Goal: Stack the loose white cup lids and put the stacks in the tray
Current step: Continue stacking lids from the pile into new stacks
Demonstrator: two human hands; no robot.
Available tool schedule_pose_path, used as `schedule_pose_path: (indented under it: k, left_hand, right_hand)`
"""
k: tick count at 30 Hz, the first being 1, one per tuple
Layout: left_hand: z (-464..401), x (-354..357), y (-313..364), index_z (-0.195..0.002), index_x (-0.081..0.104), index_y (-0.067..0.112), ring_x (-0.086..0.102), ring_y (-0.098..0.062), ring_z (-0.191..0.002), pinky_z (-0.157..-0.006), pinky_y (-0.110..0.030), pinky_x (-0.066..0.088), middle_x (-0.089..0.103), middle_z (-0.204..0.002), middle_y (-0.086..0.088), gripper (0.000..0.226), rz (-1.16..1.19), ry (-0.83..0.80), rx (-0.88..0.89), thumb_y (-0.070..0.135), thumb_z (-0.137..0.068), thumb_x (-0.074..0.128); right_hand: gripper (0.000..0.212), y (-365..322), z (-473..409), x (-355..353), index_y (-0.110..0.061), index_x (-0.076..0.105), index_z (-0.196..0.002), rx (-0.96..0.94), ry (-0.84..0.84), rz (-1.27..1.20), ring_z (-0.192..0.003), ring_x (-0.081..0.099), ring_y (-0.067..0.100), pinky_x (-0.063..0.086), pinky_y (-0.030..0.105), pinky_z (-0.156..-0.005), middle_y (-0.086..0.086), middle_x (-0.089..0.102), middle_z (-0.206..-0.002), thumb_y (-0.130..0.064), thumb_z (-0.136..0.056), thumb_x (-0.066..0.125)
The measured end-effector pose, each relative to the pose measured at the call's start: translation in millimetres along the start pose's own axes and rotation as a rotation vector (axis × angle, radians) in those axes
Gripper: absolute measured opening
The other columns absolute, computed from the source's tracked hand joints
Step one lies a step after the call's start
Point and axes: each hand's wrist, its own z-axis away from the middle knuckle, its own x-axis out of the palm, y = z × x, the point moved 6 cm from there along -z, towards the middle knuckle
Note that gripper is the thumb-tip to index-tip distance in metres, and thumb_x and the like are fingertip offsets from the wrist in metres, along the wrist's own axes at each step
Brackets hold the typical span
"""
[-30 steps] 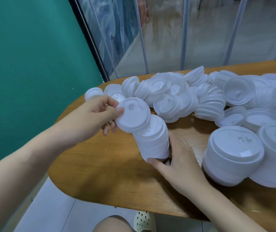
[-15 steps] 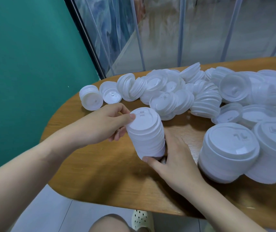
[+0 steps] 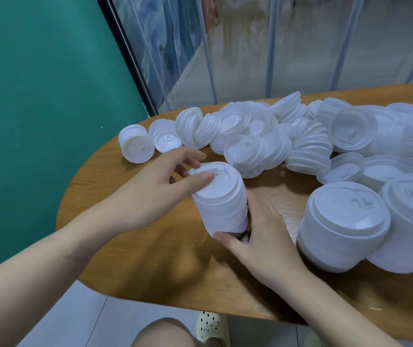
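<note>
A stack of white lids [image 3: 221,199] stands on the wooden table [image 3: 130,246], near its front left part, and it leans a little to the left. The right hand [image 3: 263,236] holds the stack at its base: the thumb is curled around the front of the lowest lids, and the other fingers go behind the stack, where they are hidden. The left hand [image 3: 155,189] is at the top of the stack. Its thumb lies flat on the top lid, and the other fingers are spread loosely above and behind the rim; I cannot tell if they touch it.

Just beside the right hand, to the right, stand two bigger stacks of larger lids [image 3: 345,221], close together and touching each other. Behind the held stack lies a wide heap of loose lids and short stacks [image 3: 263,139], many of them lying on their side, and it reaches along the far edge of the table to the right border. At the left end of this heap a short stack lying on its side [image 3: 136,144] and a single lid [image 3: 165,136] rest near the table edge. The heap comes close to the top of the held stack. No tray is visible in this view.

Behind the table is a green wall [image 3: 37,96] and clear plastic curtain strips [image 3: 250,46]. Under the table edge a knee [image 3: 163,334] and a pale perforated shoe [image 3: 211,326] are seen on the tiled floor.
</note>
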Motion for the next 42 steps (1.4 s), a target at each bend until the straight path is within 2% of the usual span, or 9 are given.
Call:
schedule_pose_path:
  k: [5, 9, 14, 21, 26, 33, 37, 39, 42]
  left_hand:
    - [3, 10, 2, -0.139, 0.055, 0.04, 0.057, 0.006, -0.11, -0.088, -0.013, 0.047, 0.061, -0.123, 0.027, 0.07, -0.147, -0.028, 0.113, 0.065, -0.076, 0.072]
    - [3, 15, -5, -0.144, 0.052, 0.038, 0.06, 0.003, -0.111, -0.089, -0.021, 0.053, 0.062, -0.126, 0.027, 0.079, -0.087, -0.023, 0.105, 0.068, -0.073, 0.071]
    - [13, 36, -28, -0.157, 0.029, 0.041, 0.057, 0.004, -0.121, -0.096, -0.017, 0.05, 0.055, -0.138, 0.029, 0.104, 0.048, -0.094, 0.065, 0.057, -0.07, 0.085]
    - [28, 71, -63, -0.133, 0.057, 0.034, 0.067, -0.009, -0.103, -0.09, -0.031, 0.053, 0.07, -0.119, 0.015, 0.055, 0.171, -0.006, 0.013, 0.034, -0.085, 0.084]
    - [31, 84, -55, -0.129, 0.063, 0.031, 0.069, -0.007, -0.099, -0.089, -0.028, 0.053, 0.073, -0.112, 0.015, 0.044, 0.257, 0.028, 0.004, 0.027, -0.089, 0.08]
    - [44, 106, -25, -0.122, 0.059, 0.045, 0.067, -0.008, -0.091, -0.084, -0.018, 0.051, 0.071, -0.109, 0.007, 0.039, 0.254, 0.012, 0.077, 0.019, -0.096, 0.071]
    - [52, 109, -11, -0.141, 0.059, 0.026, 0.062, -0.003, -0.097, -0.082, -0.006, 0.043, 0.069, -0.112, 0.004, 0.039, 0.222, -0.038, 0.121, 0.017, -0.102, 0.06]
    - [55, 107, -6, -0.141, 0.059, 0.02, 0.06, 0.001, -0.092, -0.08, -0.005, 0.041, 0.069, -0.106, 0.015, 0.039, 0.206, -0.055, 0.174, 0.01, -0.104, 0.056]
    - [54, 106, -1, -0.143, 0.056, 0.018, 0.05, 0.024, -0.091, -0.08, 0.001, 0.034, 0.053, -0.095, 0.055, 0.041, 0.169, -0.084, 0.229, 0.004, -0.105, 0.051]
  right_hand:
    - [0.077, 1, 0, 1, -0.043, 0.045, -0.14, -0.004, -0.006, -0.005, -0.115, 0.051, 0.009, 0.047, 0.04, -0.096, -0.023, 0.058, -0.118, -0.057, -0.072, 0.077]
    - [0.076, 1, 0, 1, -0.042, 0.045, -0.141, -0.006, -0.006, 0.001, -0.116, 0.051, 0.009, 0.047, 0.041, -0.098, -0.023, 0.058, -0.12, -0.056, -0.073, 0.077]
    - [0.078, -1, 3, 1, -0.039, 0.042, -0.145, -0.002, 0.01, -0.016, -0.12, 0.053, 0.01, 0.047, 0.042, -0.102, -0.021, 0.058, -0.127, -0.059, -0.078, 0.077]
    - [0.071, -5, 38, -11, -0.019, 0.044, -0.142, 0.093, -0.06, 0.144, -0.13, 0.048, 0.016, 0.042, 0.037, -0.107, -0.005, 0.056, -0.133, -0.051, -0.086, 0.073]
    - [0.021, -22, 82, -34, -0.025, 0.059, -0.106, -0.034, -0.06, 0.413, -0.098, 0.053, 0.012, 0.039, 0.023, -0.084, -0.01, 0.062, -0.1, -0.039, -0.092, 0.067]
    - [0.023, -23, 108, -22, -0.013, 0.07, -0.105, -0.228, 0.037, 0.417, -0.104, 0.061, 0.015, 0.04, 0.02, -0.096, 0.001, 0.067, -0.113, -0.026, -0.088, 0.064]
    - [0.026, -25, 106, -18, -0.012, 0.071, -0.104, -0.266, 0.045, 0.384, -0.107, 0.06, 0.015, 0.042, 0.023, -0.099, 0.002, 0.067, -0.113, -0.028, -0.094, 0.054]
    - [0.027, -26, 105, -15, -0.012, 0.071, -0.106, -0.254, 0.05, 0.37, -0.109, 0.061, 0.016, 0.042, 0.023, -0.101, 0.002, 0.068, -0.114, -0.028, -0.094, 0.053]
    - [0.031, -30, 102, -5, -0.009, 0.073, -0.107, -0.22, 0.02, 0.338, -0.115, 0.06, 0.016, 0.031, 0.013, -0.111, 0.003, 0.07, -0.12, -0.025, -0.09, 0.053]
